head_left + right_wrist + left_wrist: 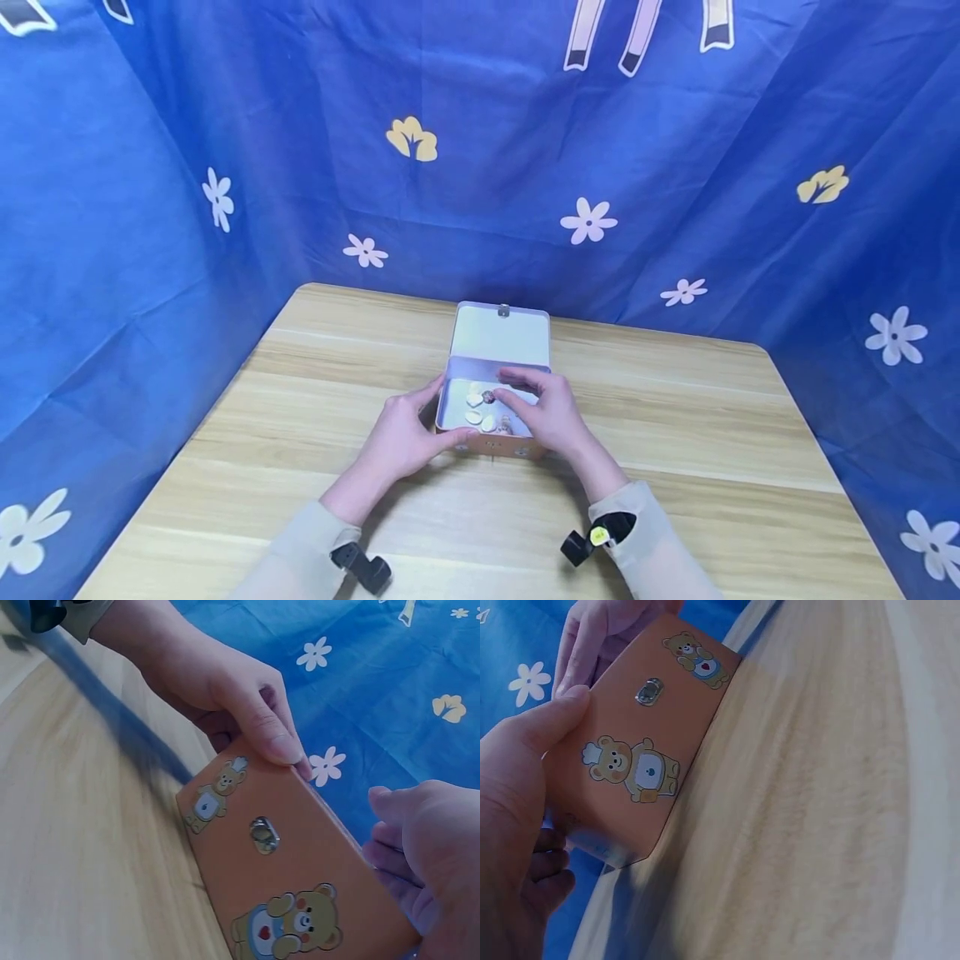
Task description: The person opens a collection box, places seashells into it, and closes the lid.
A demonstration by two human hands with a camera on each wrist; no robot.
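An orange tin box (622, 727) with bear pictures on its front stands on the table, its hinged lid (501, 332) raised at the back. My left hand (399, 435) holds the box's left front corner, thumb on the front rim and fingers along the left side. Over the box's right half is my right hand (551, 412), its thumb and fingers apart. By its thumb tip lies a small dark round piece (489, 397). Several pale round pieces (474, 417) lie inside the box. A small brownish thing (506, 427) sits near the front wall; its kind is unclear.
The wooden table (712, 450) extends around the box on every side. A blue cloth (480, 183) with flowers hangs behind and at both sides. Each wrist wears a black camera, one on the left sleeve (296, 554).
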